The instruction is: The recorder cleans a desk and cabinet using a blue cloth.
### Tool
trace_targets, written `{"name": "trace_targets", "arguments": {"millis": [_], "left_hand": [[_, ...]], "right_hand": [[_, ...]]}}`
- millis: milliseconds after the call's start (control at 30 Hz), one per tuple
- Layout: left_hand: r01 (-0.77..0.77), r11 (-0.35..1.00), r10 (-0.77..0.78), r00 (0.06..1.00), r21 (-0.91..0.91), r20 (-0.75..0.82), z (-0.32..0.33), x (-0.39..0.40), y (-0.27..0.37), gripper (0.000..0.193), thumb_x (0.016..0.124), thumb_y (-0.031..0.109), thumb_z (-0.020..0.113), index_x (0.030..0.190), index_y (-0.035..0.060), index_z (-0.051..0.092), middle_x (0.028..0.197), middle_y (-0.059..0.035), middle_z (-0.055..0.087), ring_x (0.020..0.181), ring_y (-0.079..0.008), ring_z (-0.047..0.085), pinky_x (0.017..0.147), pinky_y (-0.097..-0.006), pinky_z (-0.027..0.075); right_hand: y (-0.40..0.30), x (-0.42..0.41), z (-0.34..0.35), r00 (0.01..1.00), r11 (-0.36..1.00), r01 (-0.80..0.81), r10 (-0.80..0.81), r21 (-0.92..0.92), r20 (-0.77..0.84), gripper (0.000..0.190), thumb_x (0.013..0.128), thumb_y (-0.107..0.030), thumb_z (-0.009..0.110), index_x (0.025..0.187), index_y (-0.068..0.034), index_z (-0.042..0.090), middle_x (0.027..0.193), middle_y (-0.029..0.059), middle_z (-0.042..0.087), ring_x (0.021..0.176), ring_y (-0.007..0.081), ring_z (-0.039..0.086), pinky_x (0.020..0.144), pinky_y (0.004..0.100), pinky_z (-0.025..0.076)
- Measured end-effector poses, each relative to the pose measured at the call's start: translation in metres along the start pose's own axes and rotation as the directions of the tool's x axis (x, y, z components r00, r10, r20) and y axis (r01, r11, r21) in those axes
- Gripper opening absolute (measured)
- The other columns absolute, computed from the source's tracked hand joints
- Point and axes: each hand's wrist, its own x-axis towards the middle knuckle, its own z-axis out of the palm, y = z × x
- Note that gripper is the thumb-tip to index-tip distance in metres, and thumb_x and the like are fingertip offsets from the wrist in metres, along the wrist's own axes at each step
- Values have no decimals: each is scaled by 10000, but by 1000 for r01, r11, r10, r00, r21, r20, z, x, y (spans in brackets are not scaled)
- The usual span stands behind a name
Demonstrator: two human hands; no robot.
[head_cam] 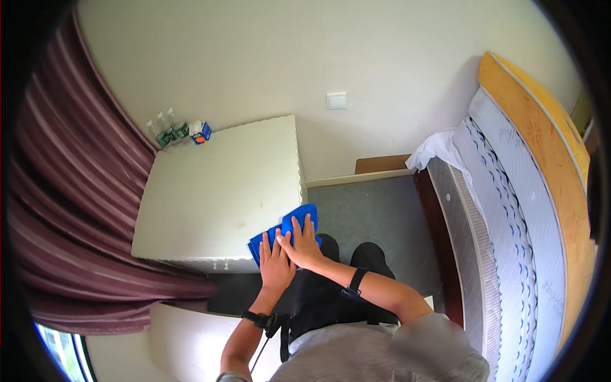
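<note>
A folded blue cloth (300, 217) lies over the near right corner of a white tabletop with a scalloped edge (210, 191), and part of it reaches past the edge. On the cloth's left part my left hand (277, 267) rests flat, fingers pointing away from me. My right hand (301, 243) lies on the cloth's right part, fingers spread, its thumb close to the left hand's fingers. The two hands touch or nearly touch. The palms are hidden, so whether any cloth is pinched under them does not show. Faint brownish marks show on the tabletop.
Clear plastic bottles (168, 129) and a blue and white carton (199, 132) stand at the table's far left corner. A purple curtain (86, 191) hangs along the left. Mattresses (506, 191) are at the right. A brown board (382, 164) leans by the wall. My legs are beside the table.
</note>
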Motion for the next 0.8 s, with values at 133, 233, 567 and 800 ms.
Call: {"name": "trace_targets", "arguments": {"millis": [133,233,567,800], "left_hand": [[-114,988,127,984,-106,122,-13,24,-41,635,914,363,594,1501,175,439,1575,-160,352,1474,-448,237,1183,-565,210],[-183,961,221,959,-208,177,-22,44,-77,636,880,404,650,1454,168,509,1574,-161,354,1477,-426,245,1179,-554,234],[-164,934,182,983,-318,26,-14,99,-131,530,941,254,603,1442,113,503,1532,-169,403,1433,-370,349,1167,-472,312],[23,958,-13,999,-284,38,-7,98,-132,662,918,262,617,1513,91,382,1534,-185,388,1421,-389,351,1156,-470,317]], "right_hand": [[-15,12,1,998,971,41,-53,-237,-46,914,911,-660,517,1528,-29,280,1565,392,100,1392,611,230,1019,682,383],[-21,34,-3,996,936,79,-92,-344,-22,938,885,-686,537,1516,-30,308,1569,379,113,1367,620,264,954,700,425],[-20,121,-8,998,927,36,-51,-372,-30,991,804,-674,657,1520,-73,327,1603,323,83,1368,617,267,911,707,456],[-9,217,-9,995,895,-43,-2,-444,-101,1029,778,-743,629,1528,-112,314,1582,317,153,1272,550,419,909,573,522]]}}
